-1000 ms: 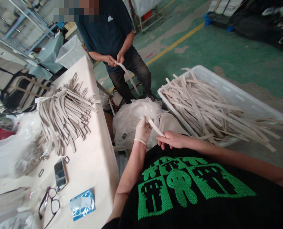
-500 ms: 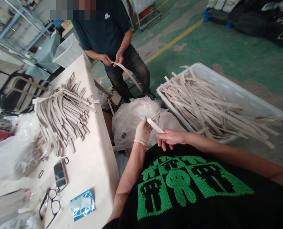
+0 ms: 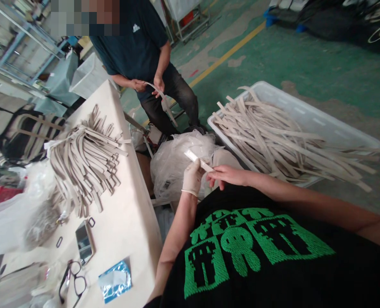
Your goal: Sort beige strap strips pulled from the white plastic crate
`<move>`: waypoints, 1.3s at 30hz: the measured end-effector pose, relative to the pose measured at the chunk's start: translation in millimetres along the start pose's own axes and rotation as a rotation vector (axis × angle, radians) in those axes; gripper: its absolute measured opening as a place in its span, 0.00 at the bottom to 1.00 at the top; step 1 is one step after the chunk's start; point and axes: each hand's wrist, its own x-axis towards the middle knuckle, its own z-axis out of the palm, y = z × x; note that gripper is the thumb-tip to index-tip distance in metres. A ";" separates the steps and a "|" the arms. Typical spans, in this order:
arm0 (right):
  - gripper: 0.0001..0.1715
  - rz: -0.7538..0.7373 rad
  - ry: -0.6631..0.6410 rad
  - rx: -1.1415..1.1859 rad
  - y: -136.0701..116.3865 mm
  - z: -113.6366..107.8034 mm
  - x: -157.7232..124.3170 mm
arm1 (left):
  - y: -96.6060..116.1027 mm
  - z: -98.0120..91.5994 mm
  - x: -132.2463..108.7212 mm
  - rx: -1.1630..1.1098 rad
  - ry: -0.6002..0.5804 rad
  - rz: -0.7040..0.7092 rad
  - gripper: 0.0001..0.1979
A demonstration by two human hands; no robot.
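A pale fabric strap stretches between my two hands in front of my chest. My left hand, in a thin whitish glove, pinches it with thumb and fingers, and its whiter end sticks out past the thumb. My right hand is bare and closed on the strap's other part, the lower fingers curled loosely. Behind my hands lies a heap of clear plastic bags. To the right, a white plastic crate holds a tangle of similar straps.
The table at left bears a tied bundle of straps, a phone, eyeglasses, a blue packet and small dark buckles. Across from me a co-worker bends another strap in both hands.
My left hand has turned and shifted along the strap, so its white end points up and left beyond my thumb. My right hand moved slightly left. The co-worker's strap is bent more.
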 end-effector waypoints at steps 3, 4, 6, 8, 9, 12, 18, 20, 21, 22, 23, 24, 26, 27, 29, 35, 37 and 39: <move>0.31 -0.001 0.053 -0.085 7.2 -7.1 -8.7 | 12.1 -5.7 5.7 -0.047 0.143 0.066 0.17; 0.32 0.012 0.067 -0.080 9.2 -7.6 -9.7 | 11.5 -4.8 6.2 -0.036 0.145 0.064 0.16; 0.31 0.016 0.125 -0.052 10.1 -6.8 -7.9 | 3.5 1.7 4.9 0.006 0.070 0.038 0.16; 0.31 -0.008 0.190 -0.020 6.8 -5.8 -3.9 | -6.4 9.9 2.3 0.046 -0.025 0.014 0.16; 0.30 -0.022 0.203 -0.011 4.2 -6.0 -2.5 | -9.1 12.5 1.6 0.056 -0.045 0.015 0.16; 0.27 -0.048 0.175 -0.077 -1.9 -7.8 -5.0 | -2.6 9.0 3.4 0.031 0.014 0.078 0.17; 0.25 -0.043 0.238 -0.243 -5.5 -1.2 -8.2 | -0.3 3.2 1.7 0.026 0.020 0.097 0.22; 0.26 -0.095 0.294 -0.239 -8.3 1.1 -5.1 | -9.3 8.6 -0.4 0.043 -0.047 0.082 0.22; 0.27 -0.122 0.298 -0.247 -9.4 1.2 -4.5 | -11.5 9.9 -0.5 0.037 -0.056 0.085 0.22; 0.26 -0.141 0.284 -0.267 -9.8 0.7 -5.0 | -11.5 9.7 0.1 0.024 -0.047 0.095 0.22; 0.25 -0.145 0.258 -0.296 -9.5 -0.1 -6.3 | -9.5 8.0 1.1 0.006 -0.024 0.110 0.22; 0.24 -0.135 0.231 -0.326 -8.7 -0.9 -8.0 | -6.4 5.4 2.2 -0.008 0.002 0.124 0.22; 0.22 -0.091 0.207 -0.377 -6.7 -1.5 -11.2 | -2.1 0.0 3.5 -0.014 0.029 0.136 0.22; 0.21 -0.071 0.221 -0.389 -6.2 -1.0 -11.8 | -2.5 -1.3 3.3 -0.005 0.022 0.130 0.21; 0.20 -0.062 0.278 -0.388 -7.5 1.2 -10.5 | -8.7 -0.3 1.7 0.029 -0.019 0.104 0.19; 0.19 -0.100 0.241 -0.402 -9.7 3.5 -8.4 | -11.5 1.1 -1.6 0.054 -0.027 0.154 0.20; 0.20 -0.050 0.190 -0.400 -6.1 3.2 -10.1 | -6.2 -2.5 -1.6 0.004 -0.002 0.155 0.22; 0.22 -0.039 0.205 -0.381 -4.7 3.8 -10.1 | -8.5 -2.3 -3.1 0.011 -0.028 0.118 0.20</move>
